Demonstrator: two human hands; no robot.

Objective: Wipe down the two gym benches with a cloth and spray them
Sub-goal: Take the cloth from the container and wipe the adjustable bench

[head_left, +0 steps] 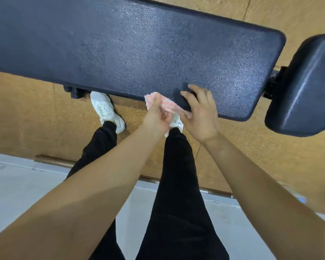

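Observation:
A long dark padded bench stretches across the upper part of the head view. Its separate seat pad sits at the right end. A pink and white checked cloth lies at the bench's near edge. My left hand pinches the cloth's left side. My right hand rests over the bench edge with its fingers spread, touching the cloth's right end. No spray bottle is in view.
My legs in black trousers and white shoes stand on tan speckled flooring close to the bench. A metal strip separates that floor from a pale grey floor behind me. A black bench frame piece shows under the pad.

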